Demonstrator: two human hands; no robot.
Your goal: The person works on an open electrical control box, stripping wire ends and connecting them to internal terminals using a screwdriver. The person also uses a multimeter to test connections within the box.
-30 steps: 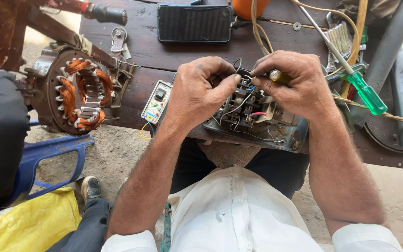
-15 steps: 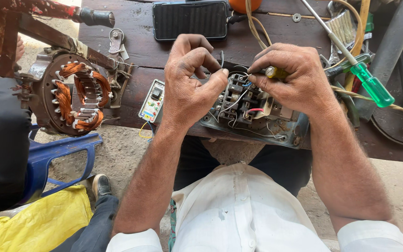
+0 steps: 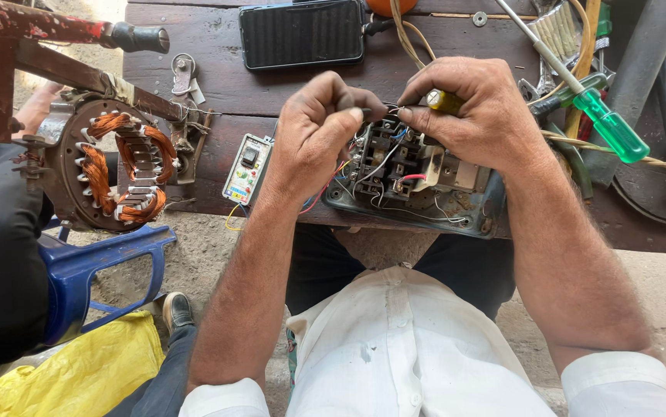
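Here, hands: a person's left hand (image 3: 313,135) and right hand (image 3: 476,108) met above an opened electrical switch box (image 3: 414,185) on the near edge of a dark wooden workbench (image 3: 209,85).
Left hand: fingers curled shut, thumb and forefinger pinching a wire end at the top of the box.
Right hand: closed around a yellow-handled tool (image 3: 445,100), its tip hidden among the wiring.
Switch box: blue-grey tray, black terminal blocks, red, white and blue wires exposed.
Beside it: a small white tester unit (image 3: 246,170) lay just left of the left wrist.
Farther back: a black phone (image 3: 302,35) lay flat; a green-handled screwdriver (image 3: 595,108) rested to the right.
Left side: a motor stator with copper windings (image 3: 120,170) stood above a blue plastic chair (image 3: 78,270).
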